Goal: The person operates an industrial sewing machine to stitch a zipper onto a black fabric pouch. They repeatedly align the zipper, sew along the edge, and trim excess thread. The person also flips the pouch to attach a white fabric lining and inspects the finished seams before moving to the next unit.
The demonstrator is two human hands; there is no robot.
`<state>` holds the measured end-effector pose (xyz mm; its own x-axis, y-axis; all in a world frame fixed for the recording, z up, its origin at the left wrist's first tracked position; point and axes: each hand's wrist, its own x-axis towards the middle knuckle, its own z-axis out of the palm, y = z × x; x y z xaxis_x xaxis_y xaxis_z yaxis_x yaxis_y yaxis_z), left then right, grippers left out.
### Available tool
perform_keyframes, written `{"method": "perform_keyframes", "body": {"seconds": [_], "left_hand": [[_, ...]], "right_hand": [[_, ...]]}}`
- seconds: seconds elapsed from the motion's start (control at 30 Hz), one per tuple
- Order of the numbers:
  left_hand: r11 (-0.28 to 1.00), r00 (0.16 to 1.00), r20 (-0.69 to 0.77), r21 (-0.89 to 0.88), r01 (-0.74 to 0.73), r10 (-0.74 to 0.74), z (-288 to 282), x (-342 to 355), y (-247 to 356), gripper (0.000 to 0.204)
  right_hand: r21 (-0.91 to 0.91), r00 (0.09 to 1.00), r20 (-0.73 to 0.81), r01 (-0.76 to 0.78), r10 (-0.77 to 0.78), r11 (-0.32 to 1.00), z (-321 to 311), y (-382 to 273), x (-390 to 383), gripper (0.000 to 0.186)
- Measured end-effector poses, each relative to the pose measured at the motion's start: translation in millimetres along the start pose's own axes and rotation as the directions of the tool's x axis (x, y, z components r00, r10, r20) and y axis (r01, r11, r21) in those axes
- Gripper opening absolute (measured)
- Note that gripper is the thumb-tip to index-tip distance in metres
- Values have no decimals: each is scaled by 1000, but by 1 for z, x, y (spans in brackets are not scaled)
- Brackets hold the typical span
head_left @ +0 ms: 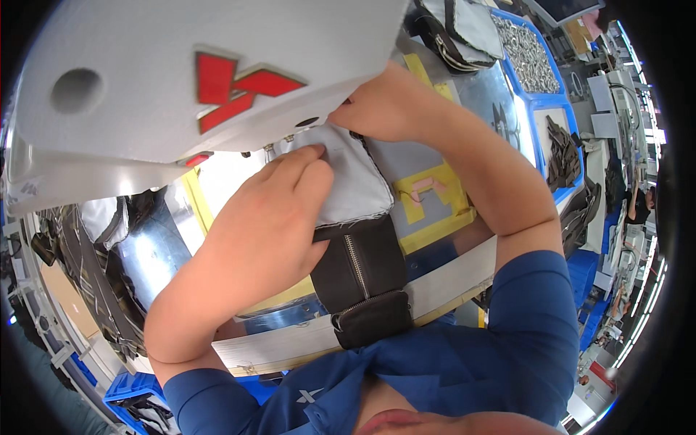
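A fabric pouch point(351, 181) with a pale grey lining and raw edges lies under the head of a white sewing machine point(167, 87). Its black part with a metal zipper point(355, 266) hangs down over the table edge toward me. My left hand point(272, 210) presses on the lining with bent fingers close together, its thumb by the black fabric. At the far edge of the pouch, my right hand point(380, 105) is closed on the fabric beside the machine head. The machine head partly hides its fingertips and the needle area.
Yellow tape point(435, 199) marks the work surface right of the pouch. Beyond are a blue tray of small metal parts point(528, 54), a blue tray of dark pieces point(562, 152) and stacked pouches point(460, 32). Dark fabric pieces point(90, 272) lie at left, above a blue bin point(134, 391).
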<state>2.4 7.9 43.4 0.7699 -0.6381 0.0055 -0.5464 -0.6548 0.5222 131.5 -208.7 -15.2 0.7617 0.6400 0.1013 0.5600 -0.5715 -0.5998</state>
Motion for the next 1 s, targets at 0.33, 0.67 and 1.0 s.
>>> {"method": "perform_keyframes", "body": {"seconds": [0.33, 0.67, 1.0], "left_hand": [[999, 995, 84, 21, 44, -45, -1, 2, 1, 70], [980, 998, 42, 193, 40, -49, -1, -4, 5, 45], [966, 994, 69, 248, 65, -84, 6, -5, 6, 46]], "right_hand": [[-1, 997, -58, 43, -43, 999, 7, 5, 1, 26], [2, 981, -143, 130, -128, 992, 16, -17, 1, 23], [0, 991, -105, 78, -77, 997, 12, -16, -5, 21]]}}
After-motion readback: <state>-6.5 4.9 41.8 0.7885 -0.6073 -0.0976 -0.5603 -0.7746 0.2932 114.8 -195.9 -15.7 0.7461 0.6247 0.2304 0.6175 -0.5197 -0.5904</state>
